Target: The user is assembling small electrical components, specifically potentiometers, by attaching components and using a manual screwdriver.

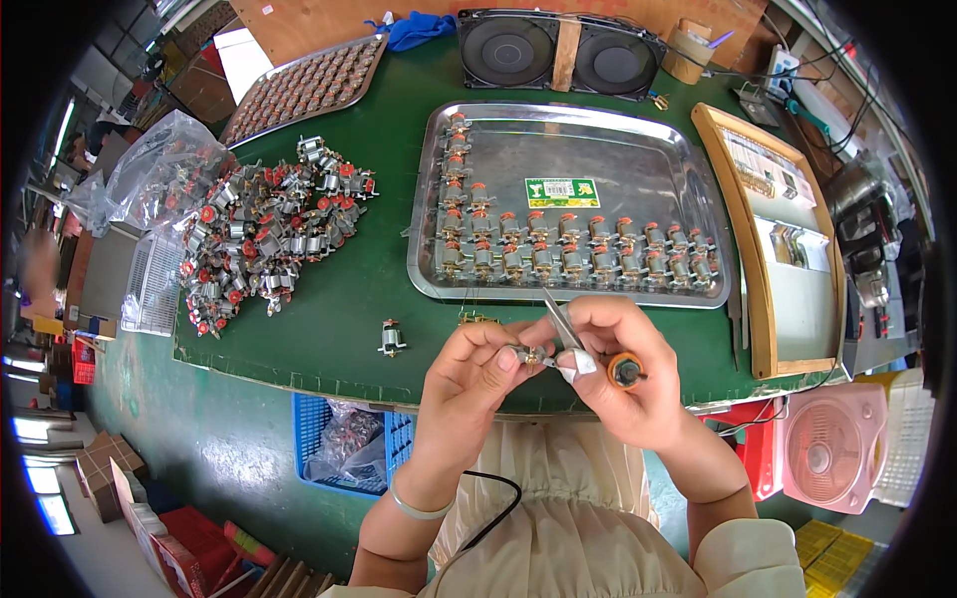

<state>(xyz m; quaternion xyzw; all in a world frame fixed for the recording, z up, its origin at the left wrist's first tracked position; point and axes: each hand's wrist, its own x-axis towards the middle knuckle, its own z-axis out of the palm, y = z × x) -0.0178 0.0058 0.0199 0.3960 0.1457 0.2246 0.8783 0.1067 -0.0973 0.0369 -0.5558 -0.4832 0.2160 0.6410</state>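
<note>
My left hand (465, 377) pinches a small metal motor (530, 355) between thumb and fingers, above the table's front edge. Close beside it, my right hand (638, 384) is closed round a pointed silver tool (561, 321), its tip aimed up and to the left; I cannot tell whether it is tweezers or a blade. A round orange handle end (626, 371) also shows in this hand. White wrapping (577, 366) covers the right thumb tip, which almost meets the motor. One loose motor (392, 339) stands on the green table (329, 344) left of my hands.
Ahead lies a metal tray (558, 118) with rows of red-topped motors. A motor pile (269, 234) and clear plastic bag (169, 174) lie left. Behind are a fuller tray (299, 90) and two black fans (558, 52). A wooden-framed box (783, 239) stands right, a blue crate (314, 439) below.
</note>
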